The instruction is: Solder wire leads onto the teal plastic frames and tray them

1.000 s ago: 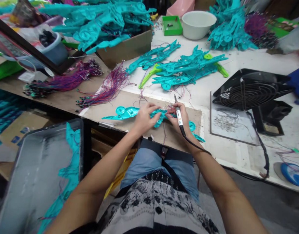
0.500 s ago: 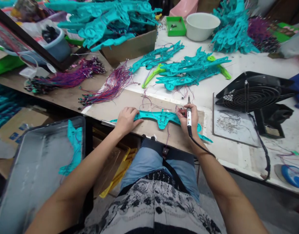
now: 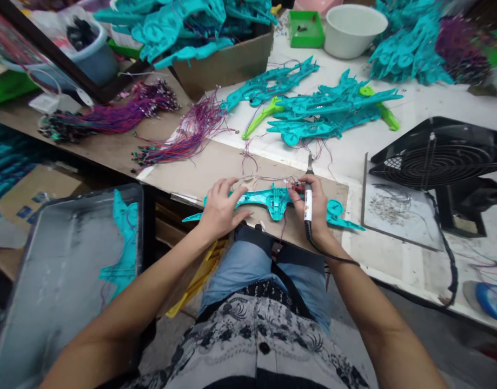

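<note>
Flanking the turquoise part [image 3: 277, 203]: 2 wire bundles [image 3: 191, 132], black fan [image 3: 446, 156].

A turquoise plastic frame [image 3: 277, 202] lies lengthwise along the bench [image 3: 394, 262] edge; the soldering iron [image 3: 308, 204] (white-barrelled, black-corded) points its tip beyond it.

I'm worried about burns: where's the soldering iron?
The soldering iron is right of centre in the head view, held in the right hand, tip toward the stacked teal frames.

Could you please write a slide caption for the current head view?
Right hand holding a corded soldering iron, left hand over one side of a teal plastic part on the workbench.
</note>
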Demonstrator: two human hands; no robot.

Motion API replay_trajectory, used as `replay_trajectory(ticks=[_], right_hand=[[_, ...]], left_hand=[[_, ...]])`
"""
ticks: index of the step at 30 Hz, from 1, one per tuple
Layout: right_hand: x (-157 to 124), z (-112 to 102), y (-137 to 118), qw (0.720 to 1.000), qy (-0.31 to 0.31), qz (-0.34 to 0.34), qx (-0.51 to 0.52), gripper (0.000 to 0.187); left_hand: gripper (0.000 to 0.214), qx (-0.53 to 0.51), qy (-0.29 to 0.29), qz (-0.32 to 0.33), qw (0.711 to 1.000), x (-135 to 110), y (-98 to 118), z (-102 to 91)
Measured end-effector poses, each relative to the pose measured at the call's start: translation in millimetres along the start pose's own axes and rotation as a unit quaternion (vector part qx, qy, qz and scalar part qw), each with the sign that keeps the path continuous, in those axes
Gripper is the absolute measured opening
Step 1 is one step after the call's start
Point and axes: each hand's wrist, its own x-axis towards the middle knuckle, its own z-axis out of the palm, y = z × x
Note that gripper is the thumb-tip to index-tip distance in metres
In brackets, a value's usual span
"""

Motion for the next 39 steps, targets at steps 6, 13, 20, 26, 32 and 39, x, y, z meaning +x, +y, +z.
replay_trajectory(ticks=[6, 13, 20, 26, 32, 39], right_hand=[[0, 1, 2, 1.000, 0.004, -0.001, 0.026, 0.027], [0, -7, 5, 1.000, -0.005, 0.006, 0.017, 0.028], [-3, -8, 10, 0.996, 0.071, 0.019, 0.051, 0.028], [-2, -13, 13, 0.999, -0.028, 0.009, 0.044, 0.031], [-2, -17, 18, 0.998, -0.010, 0.035, 0.050, 0.035], [-4, -18, 13, 1.000, -0.013, 0.013, 0.020, 0.032]], left_hand=[[0.013, -0.079, -0.103, 0.133, 0.982, 42, 8, 12.1], [0.011, -0.127, -0.045, 0.065, 0.989, 47, 4, 27.1], [0.016, -0.097, -0.074, 0.062, 0.991, 42, 4, 27.2], [0.015, -0.095, -0.128, 0.074, 0.984, 51, 2, 23.1], [0.012, -0.108, -0.213, 0.099, 0.966, 64, -2, 14.0], [0.010, -0.090, -0.205, 0.186, 0.957, 65, -4, 7.9]])
